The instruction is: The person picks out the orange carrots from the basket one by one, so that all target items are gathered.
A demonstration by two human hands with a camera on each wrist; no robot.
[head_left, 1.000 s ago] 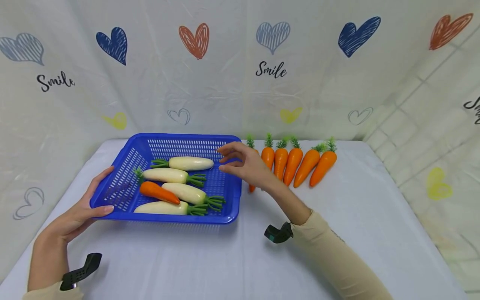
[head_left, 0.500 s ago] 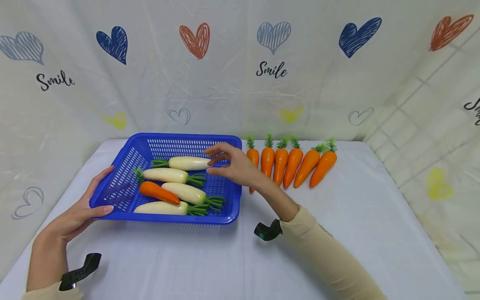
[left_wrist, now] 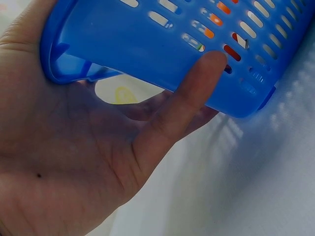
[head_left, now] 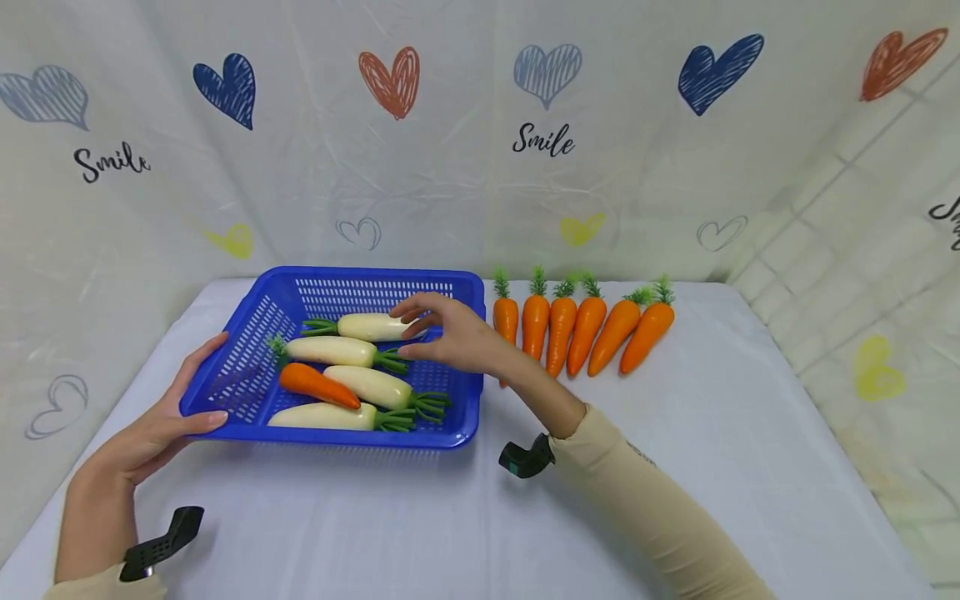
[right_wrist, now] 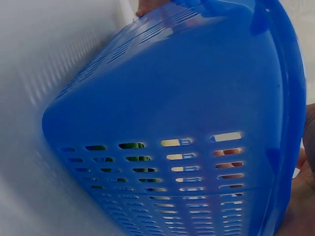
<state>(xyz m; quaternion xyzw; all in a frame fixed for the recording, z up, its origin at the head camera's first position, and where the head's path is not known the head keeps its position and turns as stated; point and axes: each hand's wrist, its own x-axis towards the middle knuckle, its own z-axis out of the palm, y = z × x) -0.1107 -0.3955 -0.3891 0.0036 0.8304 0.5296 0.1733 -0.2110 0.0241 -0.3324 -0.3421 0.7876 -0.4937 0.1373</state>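
A blue slotted plastic basket (head_left: 337, 437) stands on the table. My left hand (head_left: 161, 427) grips its left end, thumb over the near corner; the left wrist view shows fingers wrapped underneath the basket's rim (left_wrist: 54, 69). Inside lie several white radishes (head_left: 363, 326) with green stems, plus one orange carrot (head_left: 318, 385) resting across a radish. Over the basket's right part hovers my right hand (head_left: 465, 337), fingers bent with a gap to the thumb, around the tip of the farthest radish. Contact cannot be made out. In the right wrist view the basket's wall (right_wrist: 162, 88) hides most of that hand.
To the right of the basket, several carrots (head_left: 589, 335) with leafy tops lie in a row. White cloth (head_left: 675, 467) covers the table. Behind it hangs a curtain (head_left: 465, 183) printed with hearts.
My right hand has moved left and slightly down, from the basket's right rim to the farthest radish's tip. The left hand and the basket have stayed in place.
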